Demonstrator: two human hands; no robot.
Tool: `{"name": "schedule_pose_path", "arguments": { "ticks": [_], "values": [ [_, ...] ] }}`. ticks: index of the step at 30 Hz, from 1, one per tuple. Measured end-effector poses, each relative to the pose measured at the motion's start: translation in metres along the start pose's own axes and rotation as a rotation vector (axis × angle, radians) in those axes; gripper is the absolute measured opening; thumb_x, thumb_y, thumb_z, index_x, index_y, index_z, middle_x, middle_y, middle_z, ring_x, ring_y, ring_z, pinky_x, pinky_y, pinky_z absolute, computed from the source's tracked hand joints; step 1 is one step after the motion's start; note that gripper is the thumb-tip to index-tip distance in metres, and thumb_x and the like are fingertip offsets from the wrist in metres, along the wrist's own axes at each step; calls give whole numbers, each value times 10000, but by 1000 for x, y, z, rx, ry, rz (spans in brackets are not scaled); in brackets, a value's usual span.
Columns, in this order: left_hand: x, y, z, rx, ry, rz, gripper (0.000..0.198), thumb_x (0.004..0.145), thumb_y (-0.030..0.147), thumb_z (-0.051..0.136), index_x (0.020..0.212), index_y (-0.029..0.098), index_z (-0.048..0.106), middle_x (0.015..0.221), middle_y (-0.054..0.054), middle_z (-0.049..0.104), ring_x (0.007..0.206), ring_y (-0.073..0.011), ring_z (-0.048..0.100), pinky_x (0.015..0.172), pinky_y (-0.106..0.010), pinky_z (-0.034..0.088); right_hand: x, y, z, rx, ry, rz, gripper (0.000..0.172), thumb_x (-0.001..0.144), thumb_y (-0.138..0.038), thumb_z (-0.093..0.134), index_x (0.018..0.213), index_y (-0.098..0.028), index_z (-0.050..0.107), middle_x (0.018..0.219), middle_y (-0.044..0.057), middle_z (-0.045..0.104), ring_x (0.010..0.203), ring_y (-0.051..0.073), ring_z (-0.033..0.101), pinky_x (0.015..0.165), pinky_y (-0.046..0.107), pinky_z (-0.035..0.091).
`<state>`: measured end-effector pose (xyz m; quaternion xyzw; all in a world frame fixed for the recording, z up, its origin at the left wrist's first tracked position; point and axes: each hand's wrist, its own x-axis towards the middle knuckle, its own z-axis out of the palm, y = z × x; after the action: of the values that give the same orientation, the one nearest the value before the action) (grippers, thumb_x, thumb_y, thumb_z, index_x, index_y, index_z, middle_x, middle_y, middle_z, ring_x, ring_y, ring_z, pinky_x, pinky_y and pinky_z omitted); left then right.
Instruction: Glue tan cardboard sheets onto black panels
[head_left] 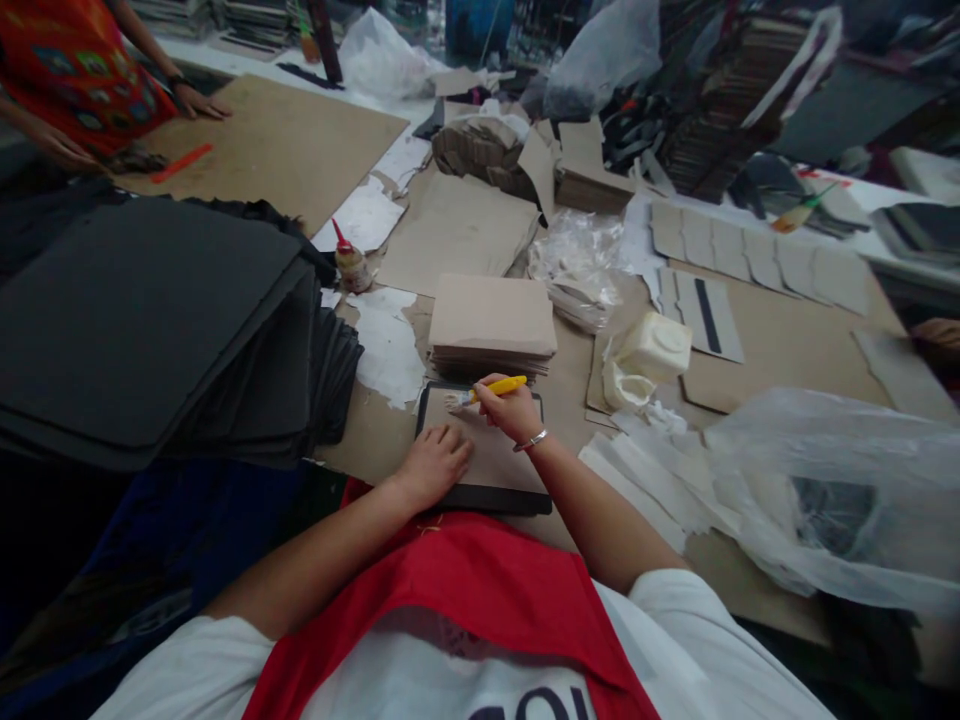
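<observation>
A brown board (495,462) lies on a slightly larger black sheet (491,498), whose dark border shows around it. My right hand (511,410) is closed around a brush with a yellow handle (508,385). The pale bristles point left and appear to touch the upper left part of the board. Palm down, my left hand (439,465) rests on the board's left side with nothing in it. Just beyond the board stands a stack of brown boards (491,318).
Large black sheets (142,320) are piled at the left. A red-tipped glue bottle (351,262) stands behind them. To the right are a cut-open plastic jug (656,348) and a clear plastic bag (847,490). Another person's hand (201,102) rests on a far board.
</observation>
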<state>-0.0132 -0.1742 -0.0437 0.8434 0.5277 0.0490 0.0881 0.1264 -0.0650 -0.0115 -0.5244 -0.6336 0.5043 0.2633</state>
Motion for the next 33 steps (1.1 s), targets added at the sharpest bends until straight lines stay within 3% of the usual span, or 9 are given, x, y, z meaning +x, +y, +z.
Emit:
{"name": "schedule_pose_path", "arguments": {
  "ticks": [7,9,11,16,19,23,26,29,33],
  "values": [
    [-1,-2,4,2,14,26,332,854,290,503,1160,193,582,1179,-151,542,1127,-289,460,935,-412,390,-37,42,-92,-64,236,100,266,758,-403,538,788,-145,592,470,-46,527,339,64,442,335,172,344],
    [0,-2,5,6,16,23,330,854,294,501,1159,199,583,1180,-147,540,1128,-284,459,940,-407,392,-47,48,-107,-71,294,105,259,758,-392,541,782,-140,599,467,-42,531,339,65,451,334,169,350],
    [2,-1,5,26,4,17,330,858,308,495,1157,199,584,1178,-147,540,1119,-281,463,939,-406,398,-52,47,-107,-59,320,80,258,767,-389,538,780,-141,604,470,-40,537,343,64,461,334,162,353],
    [3,5,0,41,-35,20,315,862,309,482,1140,205,589,1174,-141,547,1115,-273,473,934,-408,410,-57,20,-76,111,296,-25,347,792,-489,525,870,-160,601,512,-51,545,365,57,476,340,153,374],
    [1,5,2,46,-47,28,324,865,309,464,1142,198,587,1186,-146,546,1138,-279,467,953,-426,398,-74,20,-84,168,279,-130,421,824,-538,475,1040,-191,576,643,-35,616,437,60,539,413,162,442],
    [2,0,8,44,-59,24,366,859,337,445,1163,188,584,1216,-156,534,1146,-295,471,956,-444,392,-135,67,-130,-83,344,-173,401,895,-463,413,1209,-229,493,781,-11,663,562,74,607,550,189,502],
    [4,-1,8,56,-93,43,385,853,349,436,1168,185,584,1211,-159,539,1149,-294,472,966,-443,384,-193,121,-143,-504,408,-147,256,893,-358,467,1045,-190,584,800,45,675,704,133,638,675,255,515],
    [6,3,3,100,-131,40,402,849,359,435,1172,172,583,1210,-161,534,1136,-288,481,975,-421,379,-234,169,-123,-776,320,-230,208,842,-312,554,971,-156,600,935,122,674,868,204,621,783,335,506],
    [9,9,-1,128,-174,-4,424,847,383,436,1185,168,573,1223,-152,523,1119,-280,496,978,-402,378,-257,207,-85,-860,312,-331,173,828,-284,576,935,-154,610,1041,150,647,966,227,580,843,378,486]
  ]
}}
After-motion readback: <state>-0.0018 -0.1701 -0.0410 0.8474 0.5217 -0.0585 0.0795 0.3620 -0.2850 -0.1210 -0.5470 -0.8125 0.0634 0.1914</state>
